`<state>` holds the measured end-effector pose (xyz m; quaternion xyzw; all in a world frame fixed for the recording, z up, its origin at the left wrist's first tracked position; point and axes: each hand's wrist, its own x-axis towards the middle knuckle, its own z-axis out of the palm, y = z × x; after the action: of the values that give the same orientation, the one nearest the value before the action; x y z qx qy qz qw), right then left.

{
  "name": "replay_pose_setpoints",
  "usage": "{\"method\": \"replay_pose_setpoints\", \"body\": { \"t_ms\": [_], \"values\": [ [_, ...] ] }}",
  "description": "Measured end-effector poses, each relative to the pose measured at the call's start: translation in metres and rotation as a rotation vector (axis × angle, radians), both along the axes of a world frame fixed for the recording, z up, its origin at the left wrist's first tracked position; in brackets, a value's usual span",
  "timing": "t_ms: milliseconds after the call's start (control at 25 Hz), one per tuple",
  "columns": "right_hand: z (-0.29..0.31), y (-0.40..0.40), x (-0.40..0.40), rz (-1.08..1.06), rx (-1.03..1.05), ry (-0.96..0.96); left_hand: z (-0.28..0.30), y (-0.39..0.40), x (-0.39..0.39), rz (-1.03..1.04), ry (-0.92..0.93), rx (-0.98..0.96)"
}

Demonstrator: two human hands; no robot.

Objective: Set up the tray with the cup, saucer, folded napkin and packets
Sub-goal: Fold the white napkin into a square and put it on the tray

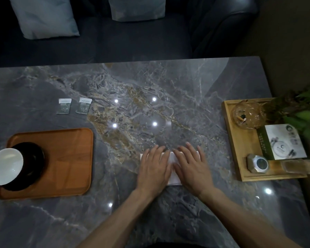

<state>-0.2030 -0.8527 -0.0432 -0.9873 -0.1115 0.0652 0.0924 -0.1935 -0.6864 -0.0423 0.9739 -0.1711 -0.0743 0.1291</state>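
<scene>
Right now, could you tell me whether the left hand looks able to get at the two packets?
Probably yes: the left hand lies flat on the napkin, holding nothing, and only bare table lies between it and the packets.

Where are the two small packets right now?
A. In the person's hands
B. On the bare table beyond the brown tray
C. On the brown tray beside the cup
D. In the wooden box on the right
B: the two packets lie side by side on the marble table, past the far edge of the brown tray, while both hands press the white napkin.
</scene>
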Motion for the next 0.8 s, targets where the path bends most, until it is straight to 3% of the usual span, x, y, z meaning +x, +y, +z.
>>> {"method": "replay_pose_setpoints", "body": {
  "t_ms": [320, 800],
  "values": [
    [-0.038, 0.004, -0.016, 0.009, -0.036, 0.09, -0.038, -0.012, -0.018, -0.019, 0.082, 0.162],
    [-0.044, -0.026, -0.016, -0.078, -0.059, 0.111, -0.045, 0.036, -0.012, 0.027, 0.103, 0.148]
  ]
}}
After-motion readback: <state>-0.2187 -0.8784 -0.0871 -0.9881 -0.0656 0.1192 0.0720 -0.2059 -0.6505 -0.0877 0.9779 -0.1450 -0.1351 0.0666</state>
